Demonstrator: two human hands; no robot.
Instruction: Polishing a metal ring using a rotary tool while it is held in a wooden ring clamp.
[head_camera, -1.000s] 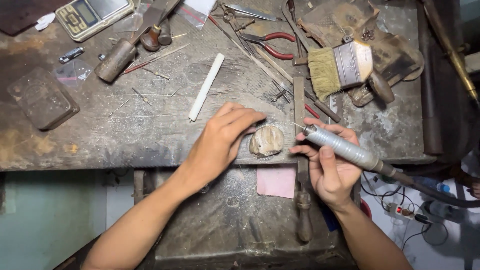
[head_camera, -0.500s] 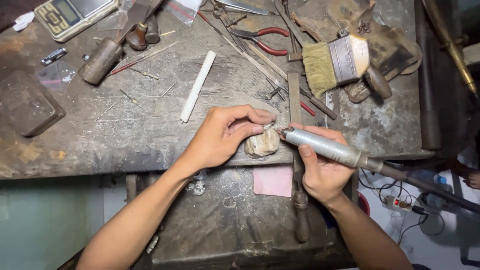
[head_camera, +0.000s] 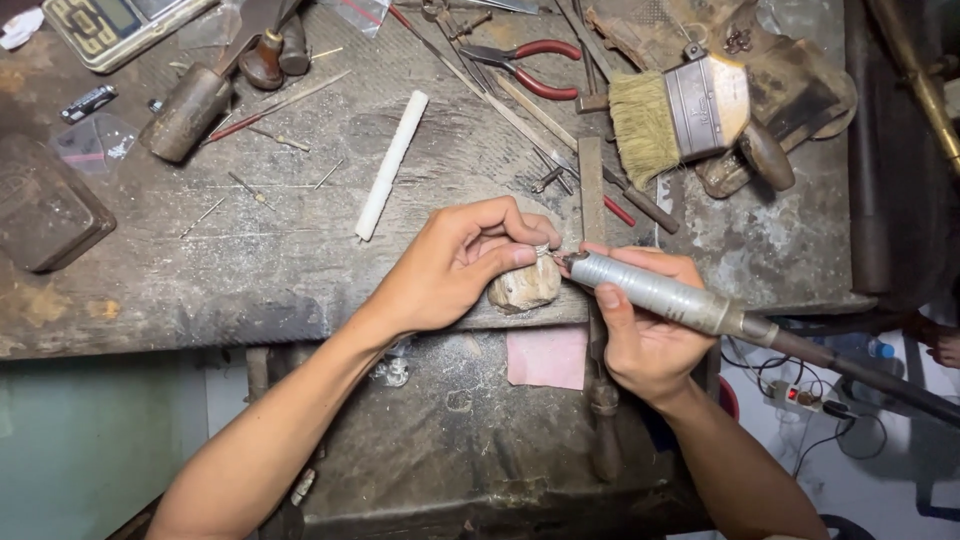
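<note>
here the left hand (head_camera: 455, 265) pinches a small ring (head_camera: 543, 250) on the bench (head_camera: 250, 260) edge; the right hand (head_camera: 640, 335) grips the rotary handpiece (head_camera: 660, 292), tip pointing left, touching it.

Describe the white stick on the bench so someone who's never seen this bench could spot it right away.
Start at the worn wooden workbench and find the left hand near its front edge. Just up and left of that hand lies the white stick, slanted, alone on bare wood. It is the only pale, plain rod there; the tools around it are dark metal or wood, like the mallet further left.
</note>
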